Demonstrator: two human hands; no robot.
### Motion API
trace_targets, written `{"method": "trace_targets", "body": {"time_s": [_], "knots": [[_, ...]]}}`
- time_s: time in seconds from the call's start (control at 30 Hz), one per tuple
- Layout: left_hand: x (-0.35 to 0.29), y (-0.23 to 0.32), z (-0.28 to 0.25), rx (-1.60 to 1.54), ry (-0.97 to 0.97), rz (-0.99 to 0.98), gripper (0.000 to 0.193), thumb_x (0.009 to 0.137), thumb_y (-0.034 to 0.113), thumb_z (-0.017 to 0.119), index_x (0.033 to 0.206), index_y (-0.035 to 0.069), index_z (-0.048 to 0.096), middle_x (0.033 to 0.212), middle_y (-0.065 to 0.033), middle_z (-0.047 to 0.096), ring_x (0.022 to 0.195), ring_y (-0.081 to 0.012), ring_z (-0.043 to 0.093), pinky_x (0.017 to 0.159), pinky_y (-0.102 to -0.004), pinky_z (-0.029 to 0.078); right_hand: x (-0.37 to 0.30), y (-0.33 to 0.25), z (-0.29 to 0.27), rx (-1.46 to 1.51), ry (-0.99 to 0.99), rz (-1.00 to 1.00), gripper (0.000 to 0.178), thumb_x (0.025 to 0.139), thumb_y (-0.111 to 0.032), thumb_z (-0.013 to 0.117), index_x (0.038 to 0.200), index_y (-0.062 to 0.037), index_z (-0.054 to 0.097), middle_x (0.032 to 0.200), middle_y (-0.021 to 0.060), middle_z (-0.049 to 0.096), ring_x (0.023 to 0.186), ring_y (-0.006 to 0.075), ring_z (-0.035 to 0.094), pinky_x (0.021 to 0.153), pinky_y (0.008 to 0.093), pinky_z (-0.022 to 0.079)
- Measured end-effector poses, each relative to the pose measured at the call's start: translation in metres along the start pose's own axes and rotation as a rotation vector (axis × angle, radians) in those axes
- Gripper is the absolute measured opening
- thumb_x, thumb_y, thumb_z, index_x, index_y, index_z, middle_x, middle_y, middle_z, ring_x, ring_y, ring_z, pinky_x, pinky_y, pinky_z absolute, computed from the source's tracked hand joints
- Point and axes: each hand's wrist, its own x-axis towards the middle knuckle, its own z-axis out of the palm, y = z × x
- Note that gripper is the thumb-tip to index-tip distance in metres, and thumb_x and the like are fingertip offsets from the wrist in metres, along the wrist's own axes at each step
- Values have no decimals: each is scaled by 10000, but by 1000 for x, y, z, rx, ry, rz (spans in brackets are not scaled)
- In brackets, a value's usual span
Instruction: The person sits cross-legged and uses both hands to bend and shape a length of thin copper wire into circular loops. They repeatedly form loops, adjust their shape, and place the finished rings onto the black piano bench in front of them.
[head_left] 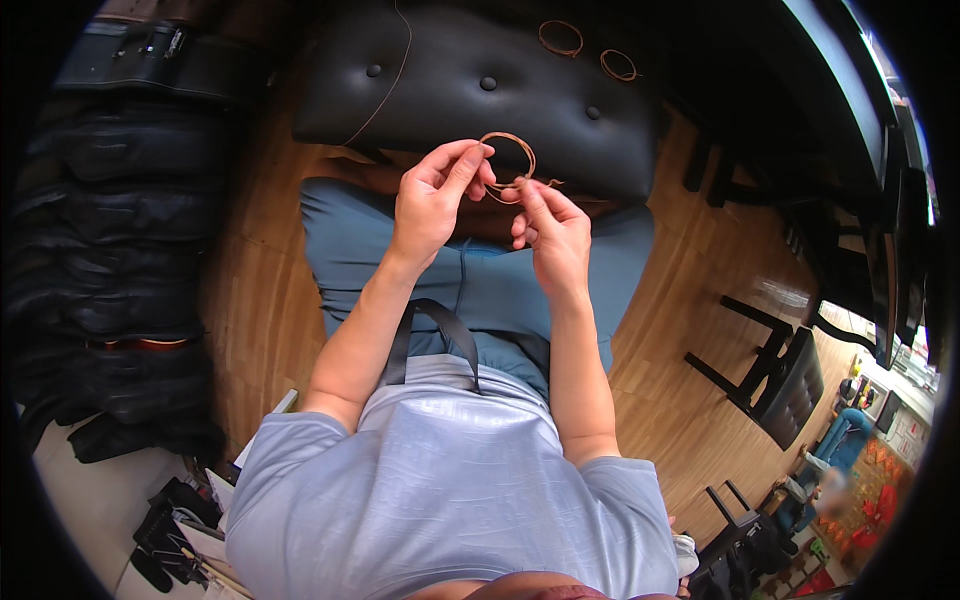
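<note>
A thin copper-coloured string, wound into a coil (531, 152), is stretched between my hands over the near edge of a black padded bench (430, 110). My left hand (425, 205) pinches the coil's left side between thumb and fingertips. On its lower right side my right hand (560, 235) pinches the same coil, and a short loose end pokes out past the fingers. Two smaller coils of similar string, a left one (566, 55) and a right one (622, 79), lie farther back on the bench. One uncoiled string (405, 62) trails across the bench's left part.
Black soft cases (115, 240) are lined up at the left. A large black piece of furniture (800, 90) stands at the far right. Lower right, a black stool (790, 390) lies tipped over on the wooden floor (660, 400). Another person (815, 490) is in the background.
</note>
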Motion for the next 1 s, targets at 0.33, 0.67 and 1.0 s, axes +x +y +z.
{"method": "trace_targets", "body": {"time_s": [0.33, 0.67, 1.0], "knots": [[-2, -11, -2, 99, -90, -86, 220, 1014, 185, 624, 1121, 9, 702, 795, 6, 633, 702, -56, 551, 647, -208, 467, -1, -4, -8, -169, -226, -85, 295, 1031, -92, 542, 1287, 21, 636, 963, 38, 576, 758, 102, 605, 731, 312, 635], [-2, -7, 0, 140, -27, -83, 205, 996, 169, 646, 1092, 1, 714, 767, -4, 645, 654, -47, 566, 600, -197, 479, 0, -12, -15, -198, -355, -116, 363, 981, 5, 537, 1338, 51, 584, 1101, 69, 530, 946, 140, 613, 946, 344, 590], [-2, -11, -3, 189, -55, -114, 203, 1001, 185, 634, 1059, 7, 712, 730, 6, 665, 642, -42, 604, 591, -199, 505, 0, 2, -3, -93, 1, -228, 322, 966, -82, 676, 1268, 22, 644, 1026, 72, 647, 796, 99, 642, 714, 246, 588]]}}
